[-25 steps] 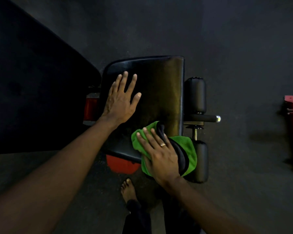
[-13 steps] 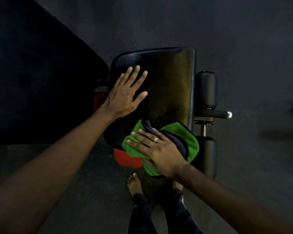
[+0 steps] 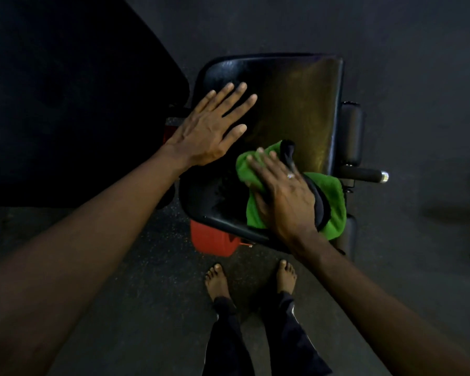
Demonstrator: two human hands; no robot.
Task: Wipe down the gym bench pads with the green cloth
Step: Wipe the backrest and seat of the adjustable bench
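Note:
The black seat pad (image 3: 291,104) of the gym bench fills the middle of the head view. My left hand (image 3: 209,128) lies flat on its left side with straight, spread fingers. The green cloth (image 3: 334,196), folded with a black edge, sits on the pad's near right part. My right hand (image 3: 280,191) presses down on the cloth with fingers laid flat over it, a ring showing on one finger. A wet sheen shows on the pad to the left of the cloth.
The larger black back pad (image 3: 65,90) lies at the left. Black foam rollers (image 3: 352,134) and a chrome-tipped bar (image 3: 364,176) stick out right of the seat. A red frame part (image 3: 212,240) shows under the seat's near edge. My bare feet (image 3: 217,280) stand on the dark floor.
My right hand has slid the green cloth up and to the right over the near part of the seat pad. My left hand stays flat on the pad.

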